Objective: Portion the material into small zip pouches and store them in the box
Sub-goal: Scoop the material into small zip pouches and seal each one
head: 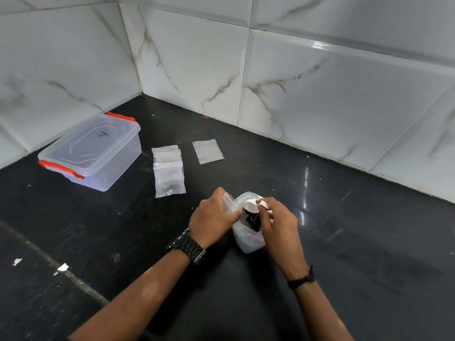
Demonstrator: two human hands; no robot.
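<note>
Flanking the hands: lidded box, pouches.

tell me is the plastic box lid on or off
On. The clear lid sits flat on the box, with the red clips at both ends; whether they are latched cannot be told.

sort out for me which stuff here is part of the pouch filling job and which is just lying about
Part of the job:
- lidded storage box
- stacked pouches
- single flat pouch
- pouch held by left hand
- white scoop in right hand
- supply container

Lying about:
- white scraps on counter
</note>
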